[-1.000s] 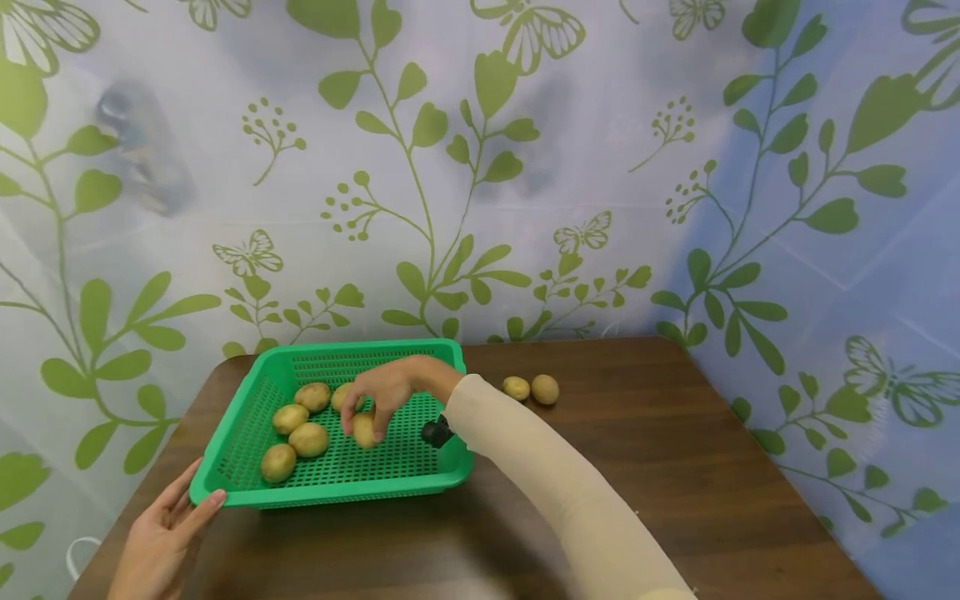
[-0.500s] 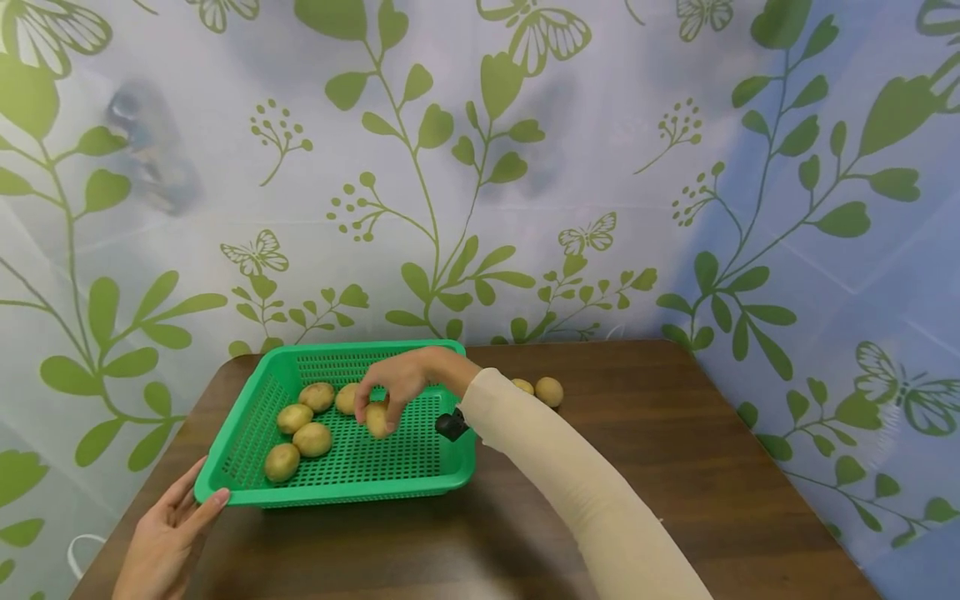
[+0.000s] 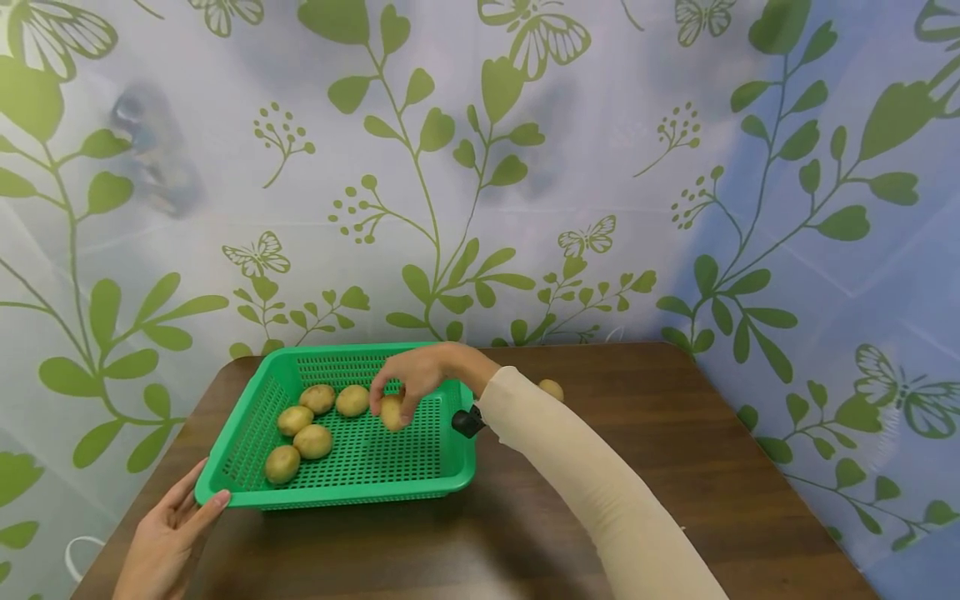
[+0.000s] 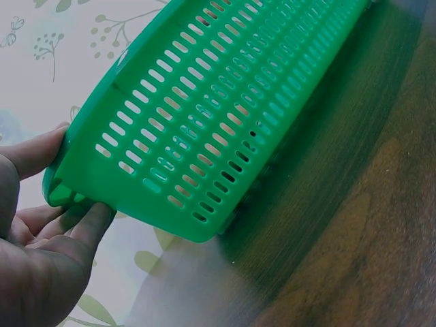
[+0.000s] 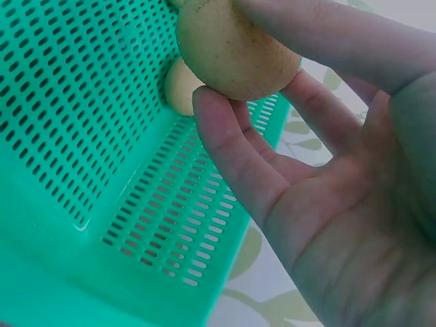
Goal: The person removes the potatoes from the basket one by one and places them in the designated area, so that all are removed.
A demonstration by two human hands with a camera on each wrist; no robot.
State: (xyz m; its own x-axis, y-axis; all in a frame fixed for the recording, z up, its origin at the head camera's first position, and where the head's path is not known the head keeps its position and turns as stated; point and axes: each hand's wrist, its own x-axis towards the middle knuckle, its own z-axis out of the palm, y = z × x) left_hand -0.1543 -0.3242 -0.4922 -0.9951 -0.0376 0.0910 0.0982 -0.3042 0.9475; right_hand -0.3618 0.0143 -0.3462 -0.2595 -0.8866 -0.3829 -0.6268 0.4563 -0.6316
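Here, my right hand (image 3: 420, 372) pinches a potato (image 3: 392, 413) between thumb and fingers (image 5: 235, 150), holding it over the green basket (image 3: 337, 497). My left hand (image 3: 168, 533) grips the basket's near-left corner. Five other potatoes (image 3: 312, 442) lie inside, and one more potato (image 3: 553, 388) sits on the table (image 3: 675, 433), partly behind my sleeve (image 3: 585, 450).

Right hand (image 3: 420, 372) grips one potato (image 3: 392, 413) over the green basket (image 3: 352, 492); left hand (image 3: 168, 532) holds its near-left corner. Five potatoes (image 3: 312, 442) lie inside; another potato (image 3: 552, 388) (partly sleeve-hidden) sits outside.
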